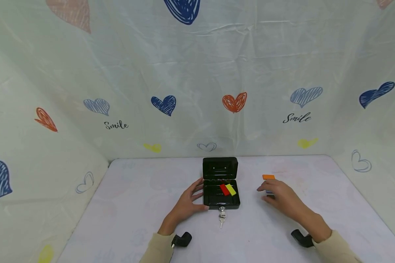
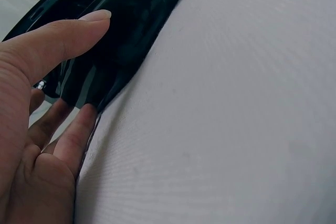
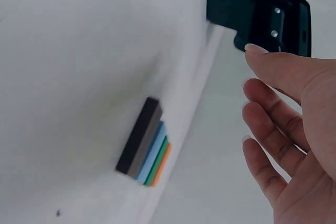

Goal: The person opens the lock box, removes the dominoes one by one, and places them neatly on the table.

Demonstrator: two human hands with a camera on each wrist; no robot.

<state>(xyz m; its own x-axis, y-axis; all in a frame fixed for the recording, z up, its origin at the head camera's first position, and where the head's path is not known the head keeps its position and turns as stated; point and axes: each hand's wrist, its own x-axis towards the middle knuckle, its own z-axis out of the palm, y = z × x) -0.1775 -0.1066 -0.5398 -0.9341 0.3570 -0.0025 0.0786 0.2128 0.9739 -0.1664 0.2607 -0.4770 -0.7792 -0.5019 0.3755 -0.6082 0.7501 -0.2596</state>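
Observation:
A small black cash box (image 1: pixel 214 203) stands with its lid (image 1: pixel 220 168) raised. Inside lie a red block (image 1: pixel 224 189) and a yellow block (image 1: pixel 230 189), side by side and slanted. My left hand (image 1: pixel 187 204) grips the box's left side, thumb at the front corner and fingers along the side wall. To the right, my right hand (image 1: pixel 284 199) hovers over a row of blocks, holding nothing, its fingers loosely bent. In the right wrist view that row shows a black block (image 3: pixel 139 136), a blue block (image 3: pixel 150 152), a green block (image 3: pixel 156 162) and an orange block (image 3: pixel 162 166).
A key (image 1: pixel 222 221) hangs from the lock (image 1: pixel 222 209) on the box's front. The white table (image 1: pixel 145 204) meets a pale curtain (image 1: pixel 197 124) printed with hearts at the back and sides. A black wrist mount (image 1: pixel 182 239) sits by the left sleeve.

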